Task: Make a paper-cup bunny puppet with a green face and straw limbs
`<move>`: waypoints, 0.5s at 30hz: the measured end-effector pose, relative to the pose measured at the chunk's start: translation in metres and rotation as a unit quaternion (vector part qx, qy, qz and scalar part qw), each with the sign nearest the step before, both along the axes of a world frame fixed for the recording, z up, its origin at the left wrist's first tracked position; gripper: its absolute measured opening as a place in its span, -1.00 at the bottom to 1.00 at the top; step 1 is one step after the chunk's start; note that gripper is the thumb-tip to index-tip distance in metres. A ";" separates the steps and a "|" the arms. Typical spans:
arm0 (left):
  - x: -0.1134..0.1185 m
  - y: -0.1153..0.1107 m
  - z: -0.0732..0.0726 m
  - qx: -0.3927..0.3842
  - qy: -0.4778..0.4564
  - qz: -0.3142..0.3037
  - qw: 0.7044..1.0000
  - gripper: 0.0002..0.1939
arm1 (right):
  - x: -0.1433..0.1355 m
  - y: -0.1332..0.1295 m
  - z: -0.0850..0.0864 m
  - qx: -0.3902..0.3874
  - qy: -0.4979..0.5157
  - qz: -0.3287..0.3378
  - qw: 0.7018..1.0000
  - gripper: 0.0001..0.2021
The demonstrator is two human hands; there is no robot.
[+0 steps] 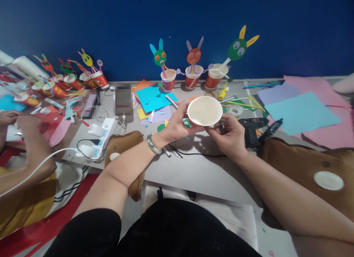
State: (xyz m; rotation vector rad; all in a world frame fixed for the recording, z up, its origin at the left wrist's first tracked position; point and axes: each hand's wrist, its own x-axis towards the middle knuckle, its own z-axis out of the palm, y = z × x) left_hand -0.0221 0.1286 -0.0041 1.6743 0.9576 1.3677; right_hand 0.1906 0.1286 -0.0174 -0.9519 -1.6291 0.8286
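The bench in front of me is grey and crowded, and it runs up to a plain dark blue wall. I hold a paper cup above its middle, mouth turned toward me, my left hand wrapped round its left side. My right hand is at its lower right, with the fingers closed on a dark pen; I cannot tell whether they also press the cup. A green paper face peeks out beside my left fingers, mostly hidden.

Against the wall stand three red-and-white cups with paper faces on stalks; more decorated cups crowd the far left. Turquoise paper lies behind my left hand, and a light blue sheet overlaps pink paper on the right. Just past my right hand are a tape roll, a yellow glue stick, a black glue gun and a thick marker.

My hands and the cup block part of the clutter behind them. A power strip with cables sits to my left; beyond it, another person's hands work. A brown bag-like thing with a white disc lies under my right forearm.
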 end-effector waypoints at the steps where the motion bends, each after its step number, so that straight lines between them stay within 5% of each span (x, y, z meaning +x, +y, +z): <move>1: -0.001 0.001 0.000 0.004 0.003 0.001 1.000 -0.07 | 0.000 0.000 0.000 0.002 0.000 0.000 1.000 -0.61; 9: 0.006 -0.004 0.009 -0.038 -0.058 -0.002 0.998 -0.13 | -0.001 0.002 0.002 0.006 -0.003 0.007 1.000 -0.58; 15: 0.008 -0.006 0.019 -0.247 -0.243 -0.048 0.937 -0.34 | 0.005 0.000 0.008 -0.028 -0.019 0.031 0.999 -0.41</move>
